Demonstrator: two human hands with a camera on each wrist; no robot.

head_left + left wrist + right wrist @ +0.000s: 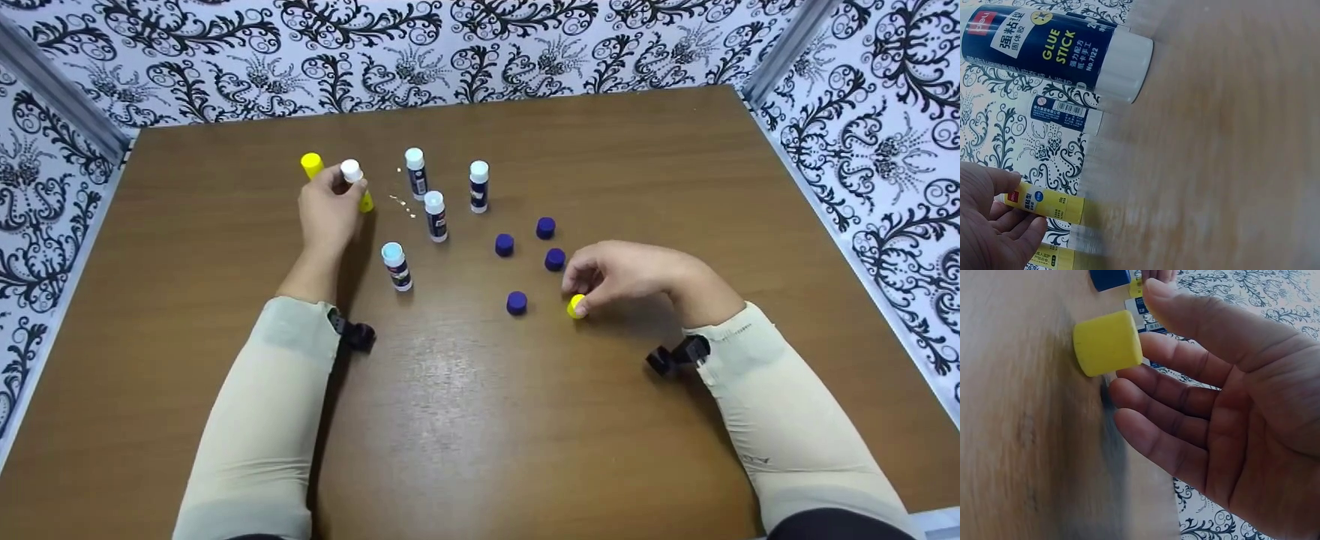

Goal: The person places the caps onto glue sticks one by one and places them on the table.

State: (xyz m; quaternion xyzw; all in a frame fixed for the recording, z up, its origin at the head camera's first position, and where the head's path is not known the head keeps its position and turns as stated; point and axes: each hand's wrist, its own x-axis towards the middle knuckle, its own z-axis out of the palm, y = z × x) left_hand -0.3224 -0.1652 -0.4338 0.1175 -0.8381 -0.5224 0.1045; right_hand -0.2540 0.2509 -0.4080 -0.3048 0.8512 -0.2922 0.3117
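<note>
My left hand [330, 206] grips an upright yellow glue stick [1064, 207] with a white top [351, 170], thumb on one side and fingers on the other. Just behind that hand stands another yellow glue stick [311, 163] with a yellow top, partly hidden. On the right, my right hand [626, 271] is around a small yellow cap [1107, 343] at the tabletop. In the right wrist view its fingers are loosely bent, the index fingertip is behind the cap, and the thumb is held off to one side.
Several dark blue glue sticks [437, 221] with white tops stand on the brown table [450, 420] between the hands. Several dark blue caps [504, 244] lie left of the right hand. Small pale crumbs [403, 202] are scattered near the sticks. Patterned panels [412, 60] border the table.
</note>
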